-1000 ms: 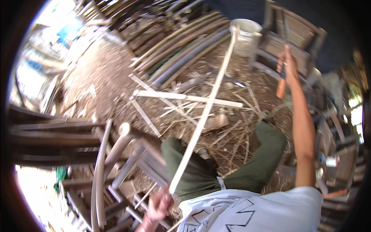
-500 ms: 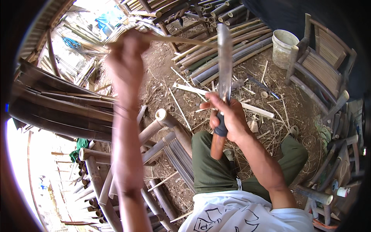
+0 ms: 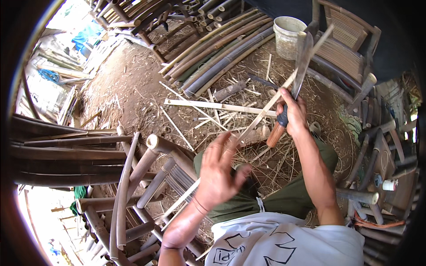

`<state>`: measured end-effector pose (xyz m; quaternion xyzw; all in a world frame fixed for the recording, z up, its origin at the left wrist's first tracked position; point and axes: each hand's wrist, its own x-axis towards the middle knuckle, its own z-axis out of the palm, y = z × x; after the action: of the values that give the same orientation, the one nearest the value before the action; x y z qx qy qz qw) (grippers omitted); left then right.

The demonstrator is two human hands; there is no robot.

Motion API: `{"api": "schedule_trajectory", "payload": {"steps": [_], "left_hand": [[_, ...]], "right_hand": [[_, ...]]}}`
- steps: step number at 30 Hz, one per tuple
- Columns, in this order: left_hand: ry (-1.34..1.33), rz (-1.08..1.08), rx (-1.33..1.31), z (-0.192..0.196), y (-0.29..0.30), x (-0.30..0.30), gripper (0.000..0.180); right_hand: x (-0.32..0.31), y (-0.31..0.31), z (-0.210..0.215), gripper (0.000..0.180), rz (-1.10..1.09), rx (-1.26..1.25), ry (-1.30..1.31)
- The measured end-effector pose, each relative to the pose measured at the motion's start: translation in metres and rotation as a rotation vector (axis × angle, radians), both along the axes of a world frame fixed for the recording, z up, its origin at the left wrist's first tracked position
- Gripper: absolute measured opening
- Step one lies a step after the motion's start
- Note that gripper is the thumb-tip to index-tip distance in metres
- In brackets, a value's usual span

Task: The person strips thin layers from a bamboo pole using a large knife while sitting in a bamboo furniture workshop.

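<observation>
The left hand's fingers (image 3: 216,150) reach forward, loosely extended, with the thumb standing apart; the left hand (image 3: 215,177) itself sits over the pale bamboo strip (image 3: 266,108), and whether it bears on the strip cannot be told, since the strip passes out of sight beneath it. The right hand (image 3: 296,116) has its fingers wrapped around a long knife (image 3: 302,66), near the black collar above the wooden handle (image 3: 276,134), the thumb lying up against the strip. The blade points away from the person, and the strip runs slantwise across it, its far end beyond the blade and its nearer part leading back to the left hand.

A thin dark band (image 3: 198,205) circles the left wrist. Below the hands are green trousers (image 3: 239,208) and a white shirt (image 3: 284,244) with black line drawing.

Past the hands, another pale strip (image 3: 208,104) lies on the dirt ground (image 3: 128,84) among thin shavings. Farther out, long bamboo poles (image 3: 222,57) lie side by side, with a whitish bucket (image 3: 285,41) to their right and a slatted chair (image 3: 339,53) beyond it. A bamboo frame (image 3: 166,179) stands at the person's left.
</observation>
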<state>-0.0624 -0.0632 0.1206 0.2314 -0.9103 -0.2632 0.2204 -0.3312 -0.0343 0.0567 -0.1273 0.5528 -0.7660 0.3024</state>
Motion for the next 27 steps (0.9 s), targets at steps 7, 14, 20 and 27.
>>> {"api": "schedule_trajectory", "payload": {"steps": [7, 14, 20, 27], "left_hand": [[0.111, 0.031, 1.373, -0.06, -0.014, 0.024, 0.034], [0.255, 0.246, 1.1, -0.076, 0.005, 0.015, 0.032], [0.246, 0.279, 1.102, -0.07, 0.027, 0.036, 0.032], [0.222, 0.253, 1.049, -0.073, 0.046, 0.048, 0.034]], "right_hand": [[-0.007, 0.007, 0.012, 0.057, 0.161, 0.54, 0.92], [0.068, 0.032, -0.046, 0.056, 0.375, 0.171, 1.572], [0.055, 0.019, -0.036, 0.049, 0.355, 0.493, 1.286], [0.013, 0.009, -0.03, 0.048, 0.354, 0.715, 1.36]]}}
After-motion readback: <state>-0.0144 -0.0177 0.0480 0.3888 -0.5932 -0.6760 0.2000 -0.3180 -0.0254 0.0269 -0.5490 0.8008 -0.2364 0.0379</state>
